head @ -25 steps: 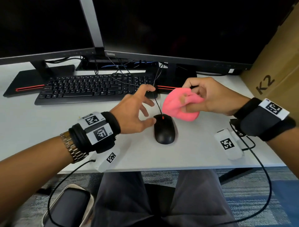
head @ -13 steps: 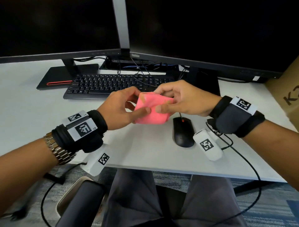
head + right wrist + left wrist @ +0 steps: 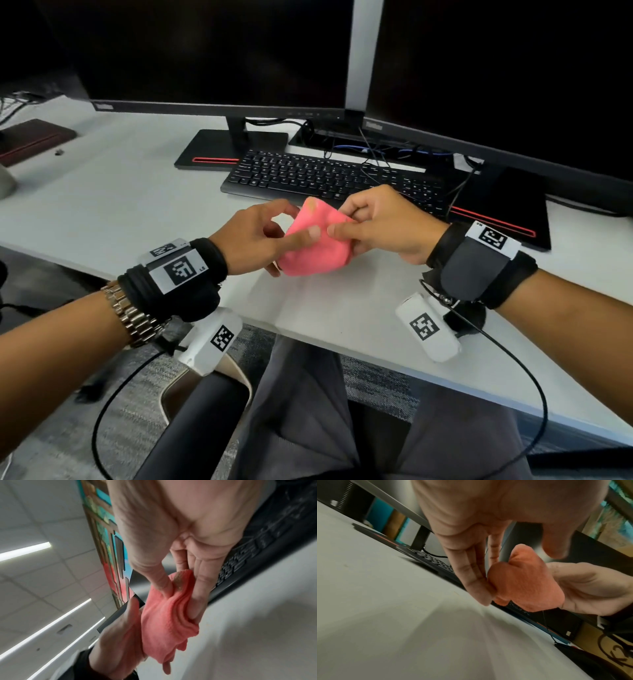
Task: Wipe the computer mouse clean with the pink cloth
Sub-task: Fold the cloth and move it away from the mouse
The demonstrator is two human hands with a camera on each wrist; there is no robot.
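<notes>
Head view, centre of frame: I hold the pink cloth (image 3: 317, 241) between both hands above the white desk (image 3: 120, 212), my left hand (image 3: 255, 236) pinching its near edge with the thumb on top, my right hand (image 3: 380, 222) pinching the opposite edge between thumb and forefinger. The cloth reads as light, soft and limp; it bunches and folds where it is held, so I judge it best taken by a gathered wad rather than a single corner, with a flat face left free for wiping. The computer mouse (image 3: 467, 317) sits at the right of the frame, mostly hidden beneath my right wrist band, only a dark rounded edge showing beside the white tagged block; it looks small, rigid and smooth, likely to skid on the desk unless steadied by its sides. The keyboard (image 3: 308, 174) and two dark monitors fill the upper half. Right wrist view shows what the head view only hints at: a brownish stain near the cloth's upper edge and the layered folds bunched in my fingers (image 3: 200, 582). Left wrist view shows the cloth clear of the desk and my left fingers (image 3: 476, 577) lying straight along its side; neither wrist view shows the mouse.
</notes>
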